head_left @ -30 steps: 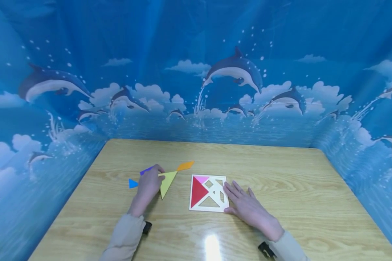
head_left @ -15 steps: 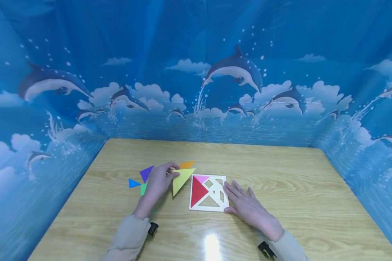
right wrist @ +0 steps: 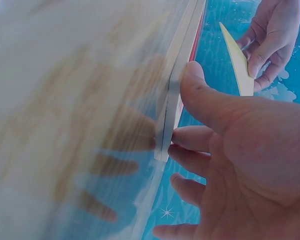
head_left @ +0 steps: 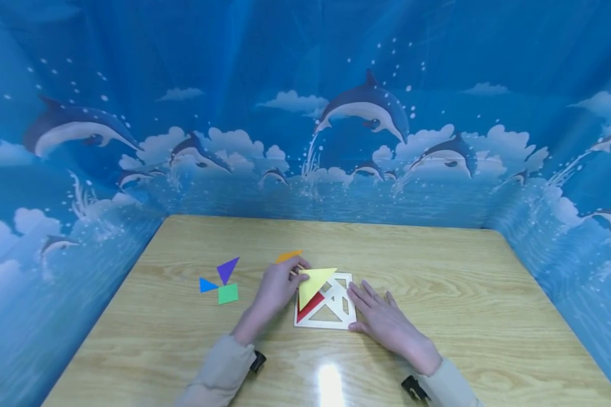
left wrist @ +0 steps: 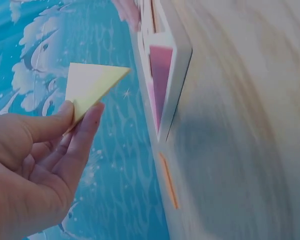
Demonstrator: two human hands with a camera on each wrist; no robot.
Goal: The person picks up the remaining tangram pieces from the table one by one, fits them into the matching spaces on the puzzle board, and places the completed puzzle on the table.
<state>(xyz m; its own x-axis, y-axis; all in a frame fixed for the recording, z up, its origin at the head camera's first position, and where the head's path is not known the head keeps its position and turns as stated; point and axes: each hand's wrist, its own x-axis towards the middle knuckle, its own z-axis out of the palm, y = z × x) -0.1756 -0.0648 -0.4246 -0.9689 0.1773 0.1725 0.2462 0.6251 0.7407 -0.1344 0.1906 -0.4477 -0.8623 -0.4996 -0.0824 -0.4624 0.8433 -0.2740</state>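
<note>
My left hand (head_left: 280, 282) pinches a yellow tangram triangle (head_left: 313, 284) between thumb and fingers. In the head view the triangle overlaps the upper left of a white square tangram tray (head_left: 327, 325); both wrist views show a gap between triangle and tray. A red triangle (head_left: 310, 308) sits in the tray's left part, partly covered by the yellow one in the head view. Cut-out slots in the middle and right show wood. Extended fingers of my right hand (head_left: 387, 325) touch the tray's right edge, with the thumb (right wrist: 194, 77) against its side.
Left of the tray, a purple triangle (head_left: 228, 269), a small blue triangle (head_left: 206, 285) and a green square (head_left: 228, 294) lie on the wooden table (head_left: 489, 316). An orange parallelogram (head_left: 288, 256) lies behind my left hand. A dolphin-print curtain (head_left: 305, 113) encloses the table.
My left hand has carried the yellow triangle rightward from beside the loose pieces to above the tray, leaving the green square in full view. My right hand has stayed at the tray's edge.
</note>
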